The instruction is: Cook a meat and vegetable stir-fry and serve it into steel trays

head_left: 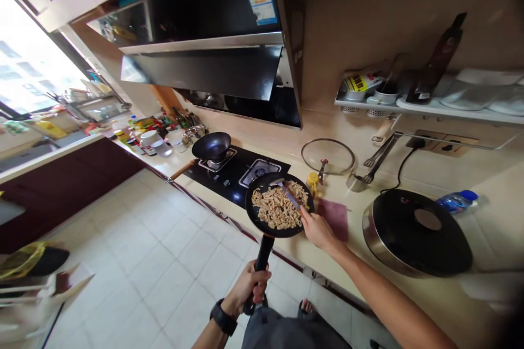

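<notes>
My left hand [252,283], with a dark watch on its wrist, is wrapped round the black handle [264,253] of a frying pan [254,222]. The pan is over the counter's front edge, just right of the front of the gas hob [239,177]. Cooked meat strips [276,208], pale brown, cover much of its inside. In my right hand [317,229] is a spatula [290,195], gripped near its handle end. Its blade reaches into the far side of the pan, at the edge of the meat.
A dark wok [212,146] with a wooden handle sits on the left burner. Against the wall leans a glass lid [328,155]. Right of the pan are a reddish cloth [333,218] and a large black-topped cooker [417,232]. The range hood [204,71] hangs above.
</notes>
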Demonstrator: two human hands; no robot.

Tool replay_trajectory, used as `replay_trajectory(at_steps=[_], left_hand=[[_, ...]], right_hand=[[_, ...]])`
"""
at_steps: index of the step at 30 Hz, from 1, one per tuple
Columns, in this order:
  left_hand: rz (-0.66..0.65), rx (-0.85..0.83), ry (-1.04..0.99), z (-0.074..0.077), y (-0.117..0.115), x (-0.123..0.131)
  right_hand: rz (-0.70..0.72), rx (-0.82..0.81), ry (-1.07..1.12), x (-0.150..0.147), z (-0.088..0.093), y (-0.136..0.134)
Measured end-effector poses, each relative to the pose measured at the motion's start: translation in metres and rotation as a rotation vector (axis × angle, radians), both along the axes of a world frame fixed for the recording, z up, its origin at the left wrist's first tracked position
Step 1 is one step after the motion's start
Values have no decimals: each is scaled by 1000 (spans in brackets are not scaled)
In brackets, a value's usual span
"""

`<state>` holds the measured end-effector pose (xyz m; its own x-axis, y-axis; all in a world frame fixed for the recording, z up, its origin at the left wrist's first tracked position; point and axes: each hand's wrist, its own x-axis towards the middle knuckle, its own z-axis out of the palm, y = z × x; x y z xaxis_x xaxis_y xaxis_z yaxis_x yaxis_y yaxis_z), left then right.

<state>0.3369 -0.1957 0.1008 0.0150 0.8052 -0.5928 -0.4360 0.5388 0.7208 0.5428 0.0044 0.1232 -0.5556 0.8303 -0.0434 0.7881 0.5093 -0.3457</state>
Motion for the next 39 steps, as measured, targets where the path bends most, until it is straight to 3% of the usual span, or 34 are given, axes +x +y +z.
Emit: replay_trajectory(at_steps=[4,8,13,18,22,26,33,39], left_hand=[[-4,24,0,-1,-4,-6],[-25,37,12,-4,-9,-20],[-55,63,84,-6,-12,-36],[-77,35,111,-1,-9,-46],[-72,15,152,1,-3,-50],[-91,31,198,0,10,-53],[-158,68,328,-4,31,-52],[-173,79,364,-10,37,-41]], right_hand=[[-12,-23,-46,16,-8,-30],[-8,-31,81,52,-15,-48],[17,-34,308,52,-30,-11],[-13,-134,390,52,-58,25],[-43,-218,400,84,-77,15],[-82,-359,440,110,-80,4],[-231,-732,648,118,-83,16],[-235,-785,700,124,-82,21]])
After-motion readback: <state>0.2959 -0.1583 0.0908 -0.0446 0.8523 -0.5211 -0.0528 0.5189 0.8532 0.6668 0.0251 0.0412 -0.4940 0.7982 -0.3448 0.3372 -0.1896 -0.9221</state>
